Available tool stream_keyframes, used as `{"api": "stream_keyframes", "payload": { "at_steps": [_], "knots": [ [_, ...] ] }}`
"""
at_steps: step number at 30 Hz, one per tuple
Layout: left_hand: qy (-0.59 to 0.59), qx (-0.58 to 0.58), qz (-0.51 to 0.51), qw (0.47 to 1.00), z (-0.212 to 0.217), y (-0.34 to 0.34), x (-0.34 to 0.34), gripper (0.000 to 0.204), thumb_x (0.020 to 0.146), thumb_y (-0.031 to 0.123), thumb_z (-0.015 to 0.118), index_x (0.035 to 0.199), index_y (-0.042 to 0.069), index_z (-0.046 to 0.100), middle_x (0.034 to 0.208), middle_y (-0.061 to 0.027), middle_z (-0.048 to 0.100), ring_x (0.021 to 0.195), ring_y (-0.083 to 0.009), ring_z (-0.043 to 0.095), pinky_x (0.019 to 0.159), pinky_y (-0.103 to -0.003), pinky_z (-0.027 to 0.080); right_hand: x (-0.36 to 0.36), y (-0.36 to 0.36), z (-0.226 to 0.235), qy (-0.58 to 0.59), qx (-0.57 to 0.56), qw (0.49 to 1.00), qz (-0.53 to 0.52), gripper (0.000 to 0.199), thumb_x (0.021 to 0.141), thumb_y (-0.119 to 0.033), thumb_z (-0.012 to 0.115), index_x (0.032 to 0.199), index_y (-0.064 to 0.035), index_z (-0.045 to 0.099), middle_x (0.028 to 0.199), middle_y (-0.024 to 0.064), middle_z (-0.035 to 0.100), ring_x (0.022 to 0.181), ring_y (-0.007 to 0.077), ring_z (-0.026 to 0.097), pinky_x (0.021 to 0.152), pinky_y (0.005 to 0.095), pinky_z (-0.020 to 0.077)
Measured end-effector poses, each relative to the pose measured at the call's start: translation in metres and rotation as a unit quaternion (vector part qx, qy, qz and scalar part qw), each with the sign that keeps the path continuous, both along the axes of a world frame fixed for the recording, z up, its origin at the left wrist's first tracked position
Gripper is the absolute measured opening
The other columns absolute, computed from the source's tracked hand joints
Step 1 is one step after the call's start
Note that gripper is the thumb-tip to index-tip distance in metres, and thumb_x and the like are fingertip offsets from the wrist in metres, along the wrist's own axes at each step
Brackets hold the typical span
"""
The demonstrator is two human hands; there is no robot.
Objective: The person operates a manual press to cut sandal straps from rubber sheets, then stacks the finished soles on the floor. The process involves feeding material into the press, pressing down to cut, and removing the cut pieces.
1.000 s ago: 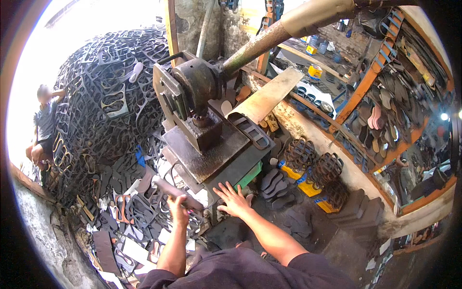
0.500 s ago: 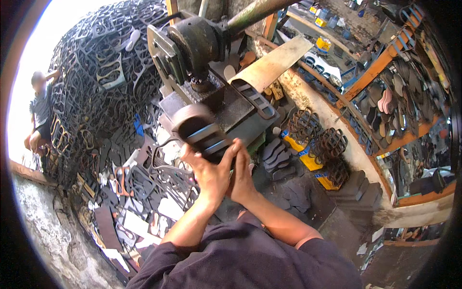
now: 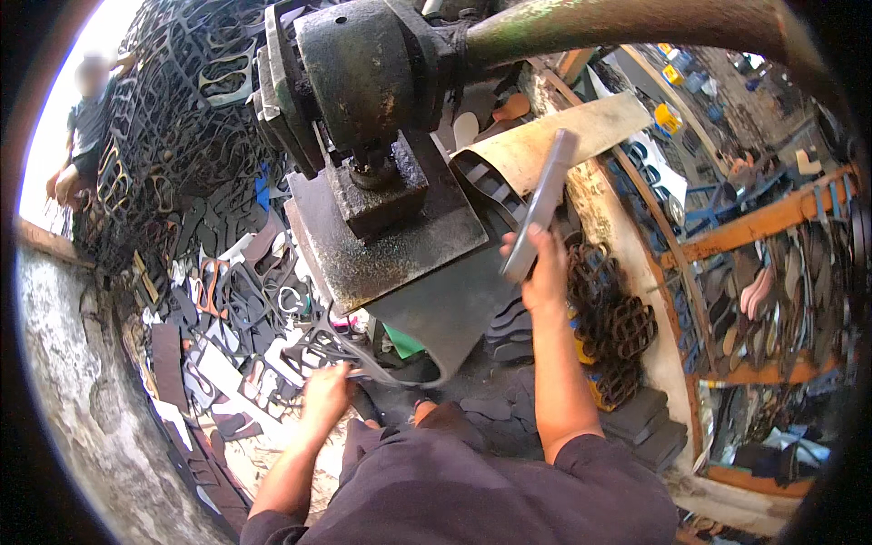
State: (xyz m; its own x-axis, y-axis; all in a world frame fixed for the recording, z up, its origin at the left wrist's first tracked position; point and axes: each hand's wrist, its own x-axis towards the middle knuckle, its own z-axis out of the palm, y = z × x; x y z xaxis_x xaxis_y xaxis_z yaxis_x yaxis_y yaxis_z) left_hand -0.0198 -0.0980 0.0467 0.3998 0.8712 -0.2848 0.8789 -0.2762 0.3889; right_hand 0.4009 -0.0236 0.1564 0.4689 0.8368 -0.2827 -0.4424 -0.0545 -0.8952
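Note:
My right hand (image 3: 543, 272) grips a sole-shaped metal cutting die (image 3: 545, 204), turned edge-on and raised to the right of the press. Lower left, my left hand (image 3: 329, 395) is closed at the thin edge of a dark sheet (image 3: 440, 313). That sheet hangs past the press's front corner, and a sole-shaped hole opens in it near my left hand. The press head (image 3: 354, 77) stands over a dark block (image 3: 377, 195) on a flat metal plate (image 3: 427, 241). A second cutting die (image 3: 490, 186) lies behind the raised one, partly hidden.
Cut-out scraps (image 3: 218, 354) cover the floor at left, below a tall heap of scrap (image 3: 195, 109). Right of the press are stacked dark soles (image 3: 513, 331), bundled brown straps (image 3: 622, 318) and a curved tan sheet (image 3: 563, 132). A person (image 3: 86, 118) is at far left.
My hands have separated: the right carried the cutting die up and right, turning it edge-on, while the left dropped to the dark sheet's edge. The press now appears nearer.

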Motion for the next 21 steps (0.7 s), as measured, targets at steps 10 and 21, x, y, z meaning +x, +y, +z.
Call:
{"api": "stream_keyframes", "payload": {
  "at_steps": [10, 21],
  "knots": [
    [0.106, -0.028, -0.124, 0.986, 0.063, 0.061, -0.02, 0.102, 0.071, 0.034, 0.088, 0.154, 0.004, 0.038, 0.143, -0.0226, 0.054, 0.138, -0.0338, 0.049, 0.123, -0.043, 0.029, 0.177, 0.142, -0.114, -0.696, -0.208, 0.687, -0.018, 0.071, 0.074, -0.046, 0.087, 0.128, -0.003, 0.067, 0.14, 0.0222, 0.058, 0.132, 0.0376, 0.052, 0.111, 0.0442, 0.0412],
    [-0.291, 0.352, 0.262, 0.85, 0.044, 0.035, 0.08, 0.058, 0.087, 0.016, 0.078, 0.128, -0.004, 0.042, 0.126, -0.0201, 0.044, 0.122, -0.0328, 0.045, 0.106, -0.043, 0.036, 0.109, 0.049, -0.115, -0.633, -0.207, 0.73, 0.154, 0.075, 0.081, -0.044, 0.082, 0.146, -0.0231, 0.049, 0.139, 0.023, 0.055, 0.132, 0.0431, 0.049, 0.109, 0.0519, 0.0394]
  ]
}}
